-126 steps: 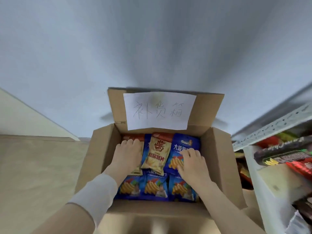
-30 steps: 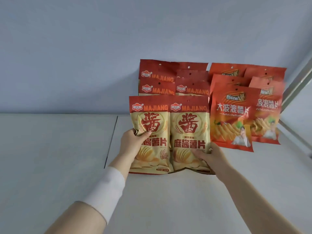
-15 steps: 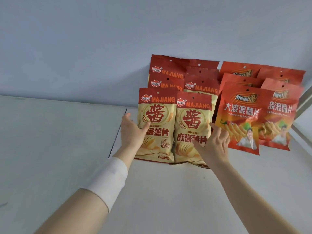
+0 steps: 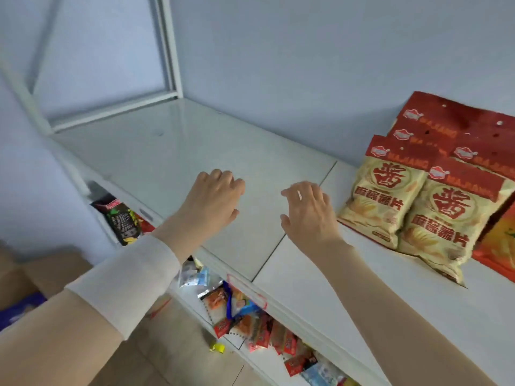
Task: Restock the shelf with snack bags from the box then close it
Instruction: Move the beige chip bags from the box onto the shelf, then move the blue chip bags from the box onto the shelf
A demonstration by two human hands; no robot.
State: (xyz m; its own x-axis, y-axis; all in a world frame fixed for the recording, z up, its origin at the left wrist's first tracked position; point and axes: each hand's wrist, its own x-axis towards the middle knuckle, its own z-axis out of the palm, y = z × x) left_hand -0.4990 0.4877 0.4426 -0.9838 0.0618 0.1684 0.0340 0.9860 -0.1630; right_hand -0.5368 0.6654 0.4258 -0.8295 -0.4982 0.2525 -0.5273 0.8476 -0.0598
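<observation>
while the left hand (image 4: 213,199) and right hand (image 4: 309,213) are held empty, loosely curled, over the shelf (image 4: 167,151), snack bags (image 4: 390,201) are seen at right

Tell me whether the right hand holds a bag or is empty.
Empty. The right hand hangs over the white metal shelf, fingers loosely curled round nothing; the nearest cream-and-red chip bag sits apart, to its right.
</observation>
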